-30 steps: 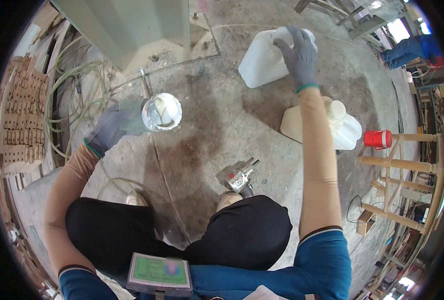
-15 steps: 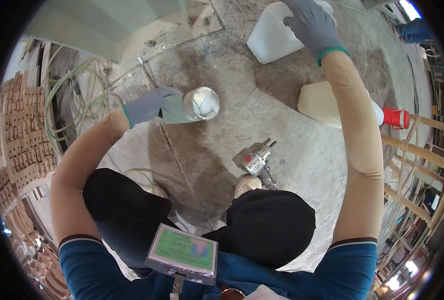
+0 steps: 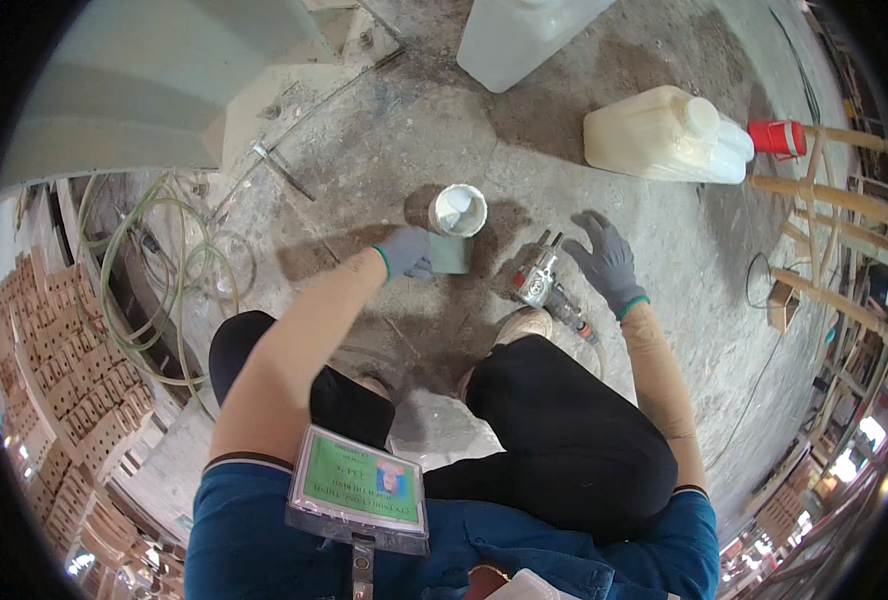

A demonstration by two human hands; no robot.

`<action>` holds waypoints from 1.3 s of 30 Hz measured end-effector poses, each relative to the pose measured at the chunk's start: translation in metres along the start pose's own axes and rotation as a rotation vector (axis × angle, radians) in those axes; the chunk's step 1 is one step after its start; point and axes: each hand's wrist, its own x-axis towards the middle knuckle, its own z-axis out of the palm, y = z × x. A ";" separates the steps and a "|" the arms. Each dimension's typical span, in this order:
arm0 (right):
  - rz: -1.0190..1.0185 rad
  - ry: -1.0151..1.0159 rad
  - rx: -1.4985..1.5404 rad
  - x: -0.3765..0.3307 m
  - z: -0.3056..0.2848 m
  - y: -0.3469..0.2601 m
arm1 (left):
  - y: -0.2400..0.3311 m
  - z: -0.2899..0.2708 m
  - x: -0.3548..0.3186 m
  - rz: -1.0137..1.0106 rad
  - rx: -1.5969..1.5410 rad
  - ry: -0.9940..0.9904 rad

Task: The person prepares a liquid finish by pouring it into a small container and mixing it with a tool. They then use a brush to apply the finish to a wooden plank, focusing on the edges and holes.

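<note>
My left hand, in a grey glove, has its fingers closed on the edge of a flat grey-green piece. Just beyond that piece stands a white round cup with white material inside; whether they touch is unclear. My right hand, gloved the same way, is open with fingers spread and holds nothing. Beside its fingertips a silver power tool lies on the floor, two short prongs pointing away from me and a hose at its rear.
Two plastic jugs stand ahead, one whitish and one yellowish. Near the latter are a red container and a wooden frame. A coiled hose, stacked wooden parts, a metal rod and a machine base lie leftward.
My right hand has left the whitish jug and come back near the power tool, fingers spread. My left hand, the grey-green piece and the cup have shifted right; the cup now looks more upright.
</note>
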 end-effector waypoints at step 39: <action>0.149 0.019 1.041 -0.029 0.052 -0.079 | 0.043 -0.020 -0.124 0.370 -0.432 0.222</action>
